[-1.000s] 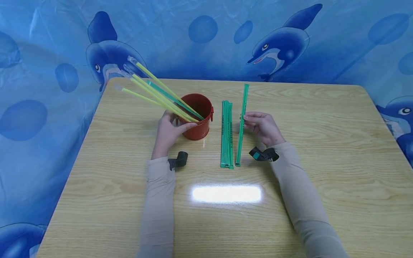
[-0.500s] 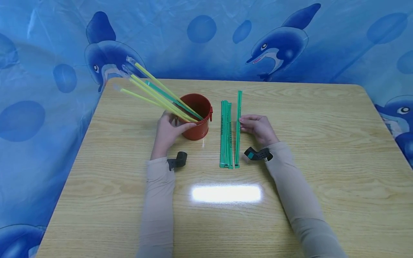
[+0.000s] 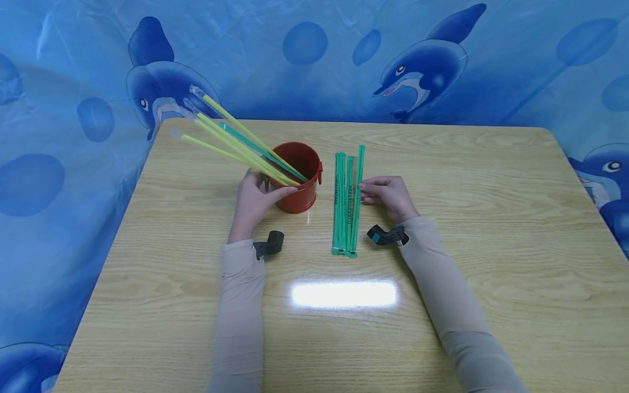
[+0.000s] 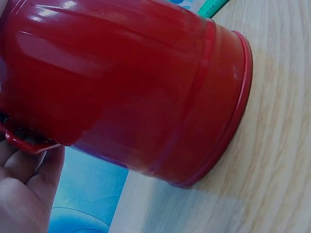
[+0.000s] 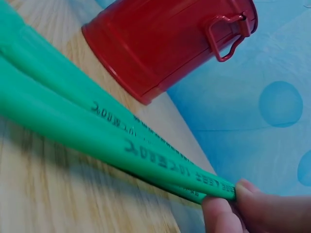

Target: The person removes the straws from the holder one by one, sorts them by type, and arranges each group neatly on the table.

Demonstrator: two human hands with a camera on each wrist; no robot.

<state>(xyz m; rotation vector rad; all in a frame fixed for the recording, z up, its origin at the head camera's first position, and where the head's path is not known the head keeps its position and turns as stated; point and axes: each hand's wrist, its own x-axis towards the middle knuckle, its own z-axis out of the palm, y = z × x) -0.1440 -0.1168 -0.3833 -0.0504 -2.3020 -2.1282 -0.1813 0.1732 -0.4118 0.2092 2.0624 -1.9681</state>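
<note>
The table [image 3: 491, 245] is carrying everything. Your bucket [image 3: 300, 202] is staying put near its middle, yellow straws [image 3: 231, 143] and a green one [image 3: 245, 141] leaning out leftward. Right of it, the bunch [image 3: 340, 202] of green straws is lying lengthwise. Main change: your loose straw [image 3: 357, 204] is closing in from the right; its lower end is now meeting the bunch, its upper end angling slightly away. Seemingly, it is nearly joining the others, not yet parallel.

Hands: your left hand [image 3: 253, 202] is gripping the bucket, thumb on the near rim, fingers curling by the handle [image 4: 30, 144]. Your right hand [image 3: 393, 196] is pinching the loose straw between thumb and fingertips.
</note>
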